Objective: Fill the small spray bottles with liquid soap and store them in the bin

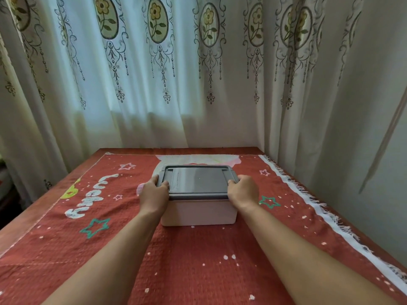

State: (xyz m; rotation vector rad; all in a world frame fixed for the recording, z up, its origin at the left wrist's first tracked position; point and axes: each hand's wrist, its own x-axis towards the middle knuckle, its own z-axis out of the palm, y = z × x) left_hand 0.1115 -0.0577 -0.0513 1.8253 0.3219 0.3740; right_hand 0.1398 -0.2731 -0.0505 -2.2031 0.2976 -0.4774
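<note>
From the head view: at the middle of the tabletop [55,193], on a red star-printed cloth [198,260], a white bin [198,212] capped by a grey lid [198,180]. Runs long from 9 o'clock to 3 o'clock and short from 6 to 12, squarely across the line of both forearms. Looks seated flat, with no gap to make out along the near edge.

Left grip [154,190] clamped on the lid's 9 o'clock end, thumb on top, fingers curled over the edge. Right grip [242,189] clamped likewise on the 3 o'clock end. Neither nearer than the other: one at each short end, the bin straight between them. From the left grip, at 3 o'clock and touching; from the right grip, at 9 o'clock and touching.

Just past the left grip, at 9 o'clock of the bin, a small pale pink thing [140,188], mostly hidden; cannot tell what. No spray bottles and no soap in view; whether inside the bin, cannot tell. Behind, at 12 o'clock, a flower-embroidered curtain [198,84].

Judging by the matched hold, either lifting the lid off or pressing it home; cannot tell which. Probably calls for even force at both ends together, to avoid tilting and jamming the lid.
</note>
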